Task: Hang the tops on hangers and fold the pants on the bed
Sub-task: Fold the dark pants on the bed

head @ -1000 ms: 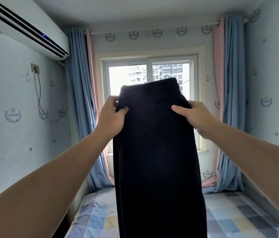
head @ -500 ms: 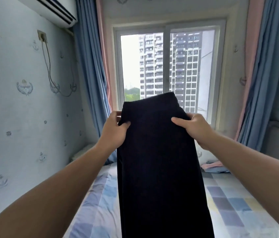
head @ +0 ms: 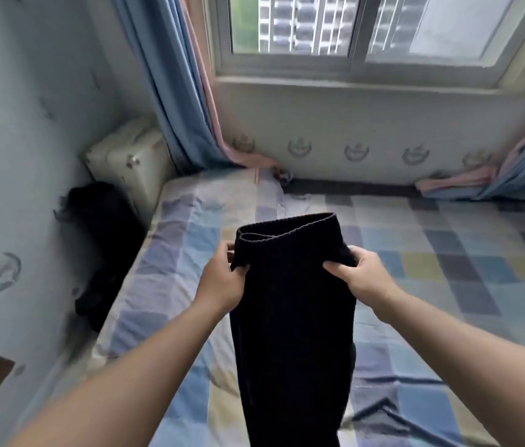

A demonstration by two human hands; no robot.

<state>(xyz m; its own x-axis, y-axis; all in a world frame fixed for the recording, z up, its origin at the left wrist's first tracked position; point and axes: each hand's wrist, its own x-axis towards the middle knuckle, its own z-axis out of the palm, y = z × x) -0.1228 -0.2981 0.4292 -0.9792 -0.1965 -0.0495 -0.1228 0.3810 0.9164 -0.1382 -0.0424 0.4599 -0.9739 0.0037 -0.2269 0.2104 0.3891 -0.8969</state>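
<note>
A pair of black ribbed pants hangs lengthwise in front of me, waistband up and folded in half, over the bed with its checked blue, grey and yellow sheet. My left hand pinches the left edge just under the waistband. My right hand pinches the right edge at the same height. The lower legs of the pants run out of the bottom of the frame. No hangers or tops are in sight.
A dark garment or bag lies in the gap between the bed's left side and the wall. A cream cabinet stands in the far left corner. Blue and pink curtains hang beside the window, their hems on the mattress.
My hands have come down with the pants from window height to just above the bed. My view has tilted down from the window onto the mattress. The grip is the same.
</note>
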